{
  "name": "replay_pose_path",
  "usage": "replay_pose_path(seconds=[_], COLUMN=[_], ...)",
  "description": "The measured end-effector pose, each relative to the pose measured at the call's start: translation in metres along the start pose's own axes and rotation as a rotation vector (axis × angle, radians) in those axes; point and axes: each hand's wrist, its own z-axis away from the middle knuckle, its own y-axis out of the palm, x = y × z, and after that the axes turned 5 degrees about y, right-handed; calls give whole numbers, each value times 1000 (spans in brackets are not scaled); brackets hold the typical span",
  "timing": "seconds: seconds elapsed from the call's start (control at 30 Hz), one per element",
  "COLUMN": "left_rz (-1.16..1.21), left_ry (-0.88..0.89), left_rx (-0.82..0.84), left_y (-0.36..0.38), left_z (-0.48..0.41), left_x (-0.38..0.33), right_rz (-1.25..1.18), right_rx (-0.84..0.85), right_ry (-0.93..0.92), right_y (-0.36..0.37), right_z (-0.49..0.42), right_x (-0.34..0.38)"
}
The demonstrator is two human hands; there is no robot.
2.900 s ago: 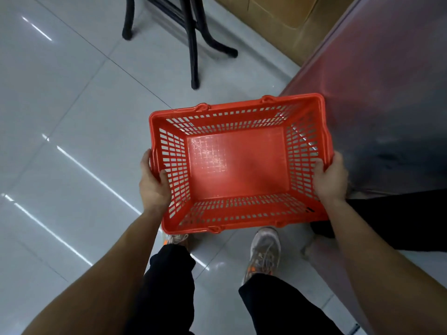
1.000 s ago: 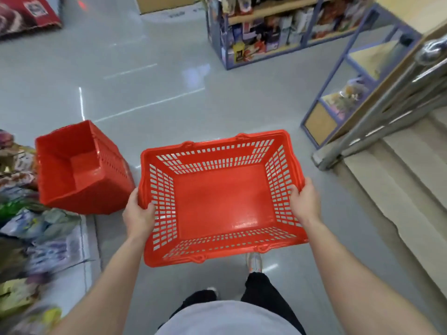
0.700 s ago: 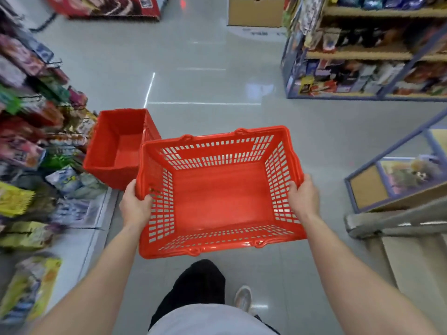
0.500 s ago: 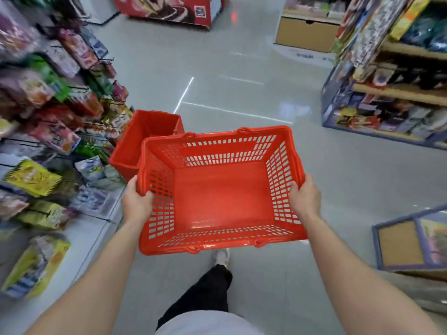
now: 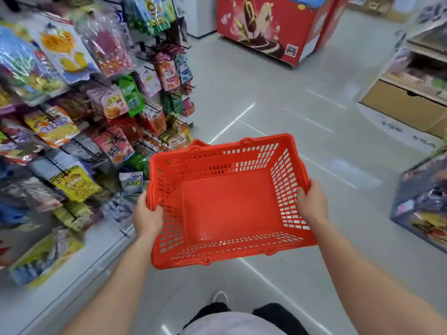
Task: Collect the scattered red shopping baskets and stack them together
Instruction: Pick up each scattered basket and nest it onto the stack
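I carry an empty red shopping basket (image 5: 231, 201) level in front of me, its slotted walls and flat floor facing up. My left hand (image 5: 147, 217) grips the left rim and my right hand (image 5: 311, 201) grips the right rim. A second red basket (image 5: 198, 142) stands on the floor beyond it, beside the snack rack; only a corner of its rim shows above the far left edge of the basket I carry.
A rack of hanging snack bags (image 5: 79, 112) fills the left side down to a white base ledge (image 5: 79, 269). A red ice-cream freezer (image 5: 273, 27) stands far ahead. Shelves with cardboard boxes (image 5: 408, 97) and a display stand (image 5: 423, 201) line the right of the grey tiled aisle.
The view has swung left and forward along the aisle. The second basket, plainly seen before, is now almost hidden behind the one I carry. Both hands keep the same grip.
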Motion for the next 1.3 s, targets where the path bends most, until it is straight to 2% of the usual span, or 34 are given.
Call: replay_pose_path(seconds=[0.27,0.43,0.63,0.87,1.07,1.3], left_rz=[12,-82,55,77,-60,-64], left_ry=[-146,-281,-409,-543,-611,-648], left_rx=[-231,-450,-596,-644,-615,-513], left_y=[29,66,120,174,212,229], left_z=[-80,-117,-161,-193,-193,-200], left_x=[-1,3,13,54,94,137], right_rz=[3,-5,64,118,167,228], right_rx=[187,371,542,621,665,751], right_ry=[-191,-322,-454,-543,-603,-536], right_y=[90,172,268,361,415,465], right_z=[-148,-239,-330,-387,-408,-416], right_x=[109,166,214,216,197,177])
